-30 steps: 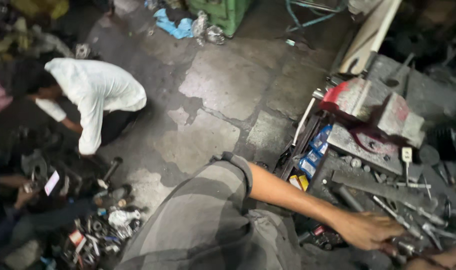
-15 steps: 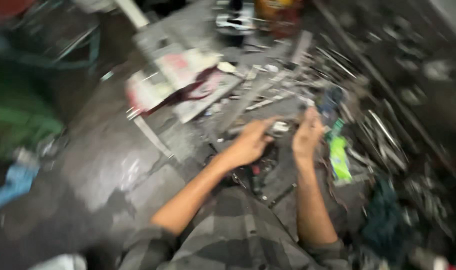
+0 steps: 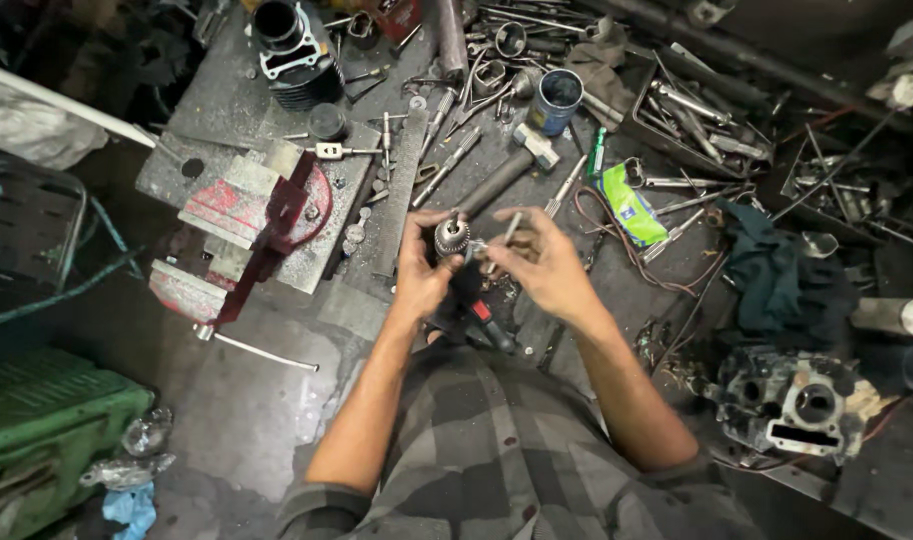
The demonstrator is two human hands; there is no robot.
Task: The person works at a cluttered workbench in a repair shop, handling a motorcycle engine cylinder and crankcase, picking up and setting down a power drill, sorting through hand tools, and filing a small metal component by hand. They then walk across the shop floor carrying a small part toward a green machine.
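Note:
My left hand (image 3: 419,272) grips the front of a dark power drill (image 3: 473,318), its fingers wrapped just behind the metal chuck (image 3: 450,238), which points away from me. My right hand (image 3: 544,265) pinches a thin metal bit or key (image 3: 508,229) right beside the chuck. The drill's body, with a red switch, runs back toward my checked shirt. Both hands hover over a greasy workshop floor strewn with tools.
A red bench vise (image 3: 244,222) stands on a metal plate to the left. Ahead lie a hammer (image 3: 504,172), a blue tin (image 3: 557,100), an engine cylinder (image 3: 290,50) and several wrenches. An engine head (image 3: 791,408), a dark cloth (image 3: 776,275) and a green packet (image 3: 628,208) lie right. A green crate (image 3: 46,430) sits lower left.
The view swung from a seated person at the left to the floor in front of me. My hands came together and now hold the drill and bit steadily.

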